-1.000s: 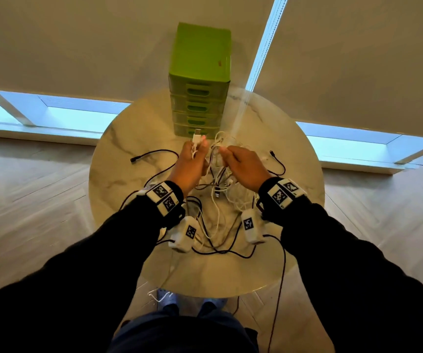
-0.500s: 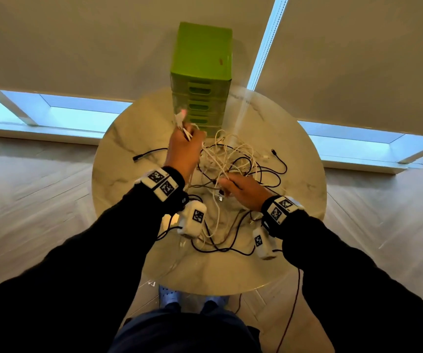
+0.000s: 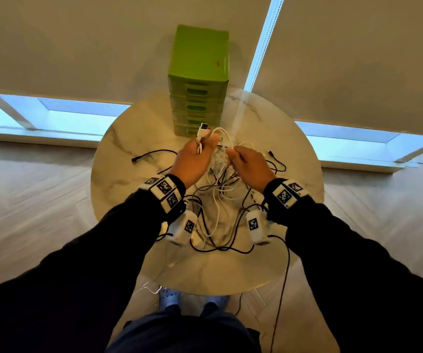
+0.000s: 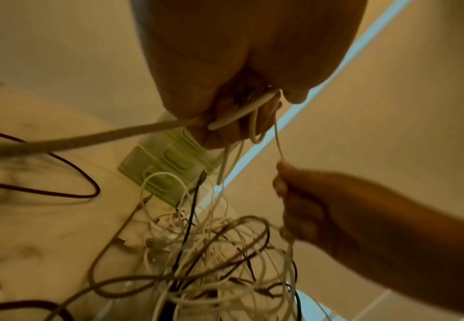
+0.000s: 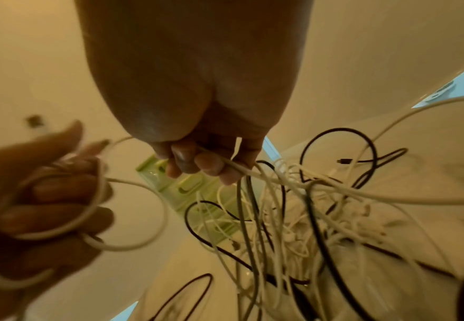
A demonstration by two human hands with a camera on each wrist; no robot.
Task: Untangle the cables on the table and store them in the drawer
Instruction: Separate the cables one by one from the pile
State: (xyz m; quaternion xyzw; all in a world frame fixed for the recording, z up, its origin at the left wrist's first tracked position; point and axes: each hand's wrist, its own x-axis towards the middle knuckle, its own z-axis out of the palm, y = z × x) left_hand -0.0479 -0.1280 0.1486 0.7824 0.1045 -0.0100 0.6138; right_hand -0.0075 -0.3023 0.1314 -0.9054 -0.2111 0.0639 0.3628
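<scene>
Two hands: my left hand (image 3: 195, 159) gripped the white cable (image 5: 132, 228); right hand (image 3: 250, 165) pinched its strand.
Handling: light, limp, snag-prone; I judged holding near the plug (image 3: 202, 128) best.

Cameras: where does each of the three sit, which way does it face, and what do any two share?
Head: worn on the head, looking down at the round table; shows both sleeves, the left hand and the right hand.
Left wrist: under the left palm, looking along it at fingers gripping a white cable; the right hand shows too.
Right wrist: under the right palm, facing the cable tangle.
Shared: all show the green drawer unit and the tangle.
</scene>
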